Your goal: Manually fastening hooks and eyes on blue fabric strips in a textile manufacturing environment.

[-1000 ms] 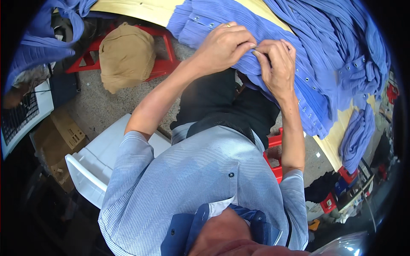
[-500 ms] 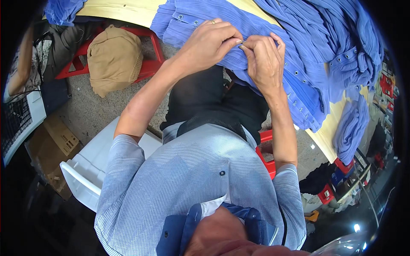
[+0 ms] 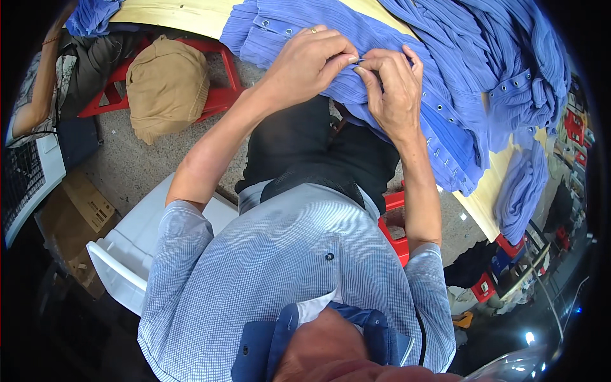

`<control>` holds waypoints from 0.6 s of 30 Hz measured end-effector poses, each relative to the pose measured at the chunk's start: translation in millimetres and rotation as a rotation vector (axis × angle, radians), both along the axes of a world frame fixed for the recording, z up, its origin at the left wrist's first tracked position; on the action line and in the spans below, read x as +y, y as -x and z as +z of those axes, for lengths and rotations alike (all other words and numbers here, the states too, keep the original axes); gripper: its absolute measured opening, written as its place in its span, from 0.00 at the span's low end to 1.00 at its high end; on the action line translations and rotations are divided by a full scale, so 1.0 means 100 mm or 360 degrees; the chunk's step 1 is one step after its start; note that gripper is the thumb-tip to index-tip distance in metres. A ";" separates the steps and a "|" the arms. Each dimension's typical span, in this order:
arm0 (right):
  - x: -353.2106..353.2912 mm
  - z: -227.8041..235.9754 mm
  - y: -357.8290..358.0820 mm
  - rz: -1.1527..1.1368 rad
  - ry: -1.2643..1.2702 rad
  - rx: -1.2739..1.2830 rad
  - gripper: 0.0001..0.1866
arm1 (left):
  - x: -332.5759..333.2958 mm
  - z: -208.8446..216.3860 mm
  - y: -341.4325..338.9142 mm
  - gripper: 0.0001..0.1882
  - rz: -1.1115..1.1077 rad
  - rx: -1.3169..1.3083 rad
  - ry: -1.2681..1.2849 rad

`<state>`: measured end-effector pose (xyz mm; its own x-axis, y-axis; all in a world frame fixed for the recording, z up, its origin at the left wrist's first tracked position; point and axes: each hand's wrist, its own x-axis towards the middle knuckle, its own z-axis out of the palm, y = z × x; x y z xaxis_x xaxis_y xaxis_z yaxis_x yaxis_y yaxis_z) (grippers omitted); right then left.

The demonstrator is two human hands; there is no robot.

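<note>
A blue ribbed garment (image 3: 463,70) lies across the table and hangs over its near edge. Round metal eyelets run along one band of it, and small metal fasteners line the band beside the opening at the right. Above my lap, my left hand (image 3: 312,63) pinches the garment's edge between thumb and forefinger. My right hand (image 3: 396,92) pinches the same edge just to the right, its little finger raised. The two sets of fingertips nearly meet. Whatever small fastener may sit between them is too small to make out.
More blue garments are heaped at the far right, and a folded one (image 3: 522,191) lies on the wooden table (image 3: 172,14). To the left, a tan knit cloth (image 3: 168,86) covers a red stool (image 3: 223,70). A co-worker's arm (image 3: 44,89) shows beyond it. A white plastic seat (image 3: 137,242) stands near my left side.
Both hands stay pinched at nearly the same spot, with only a slight shift of the fingertips. At the far left, the co-worker's arm has come up higher toward the table.
</note>
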<state>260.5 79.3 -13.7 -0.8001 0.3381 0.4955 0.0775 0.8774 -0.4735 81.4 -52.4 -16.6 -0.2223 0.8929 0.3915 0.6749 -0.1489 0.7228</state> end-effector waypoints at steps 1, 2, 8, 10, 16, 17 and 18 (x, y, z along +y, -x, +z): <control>0.00 -0.01 0.01 0.0010 -0.0010 0.0015 0.10 | -0.01 0.00 0.01 0.04 -0.0017 0.0013 0.0008; 0.00 -0.01 0.01 0.0020 -0.0020 0.0030 0.09 | 0.00 0.01 0.01 0.04 -0.0015 0.0013 0.0010; 0.03 -0.02 0.00 0.0035 0.0142 -0.0023 0.08 | -0.02 -0.03 0.00 0.04 -0.0017 0.0086 -0.0008; 0.03 -0.01 -0.01 0.0035 0.0157 -0.0029 0.08 | -0.02 -0.03 -0.01 0.04 -0.0001 0.0101 -0.0022; 0.04 -0.02 -0.02 0.0042 0.0159 -0.0046 0.07 | -0.01 0.00 0.00 0.04 -0.0017 0.0056 0.0041; 0.04 -0.01 -0.02 0.0057 0.0139 -0.0044 0.07 | -0.01 0.00 0.00 0.04 -0.0017 0.0053 0.0045; 0.04 -0.01 -0.01 0.0057 0.0144 -0.0047 0.07 | -0.01 0.00 0.00 0.05 -0.0017 0.0032 0.0058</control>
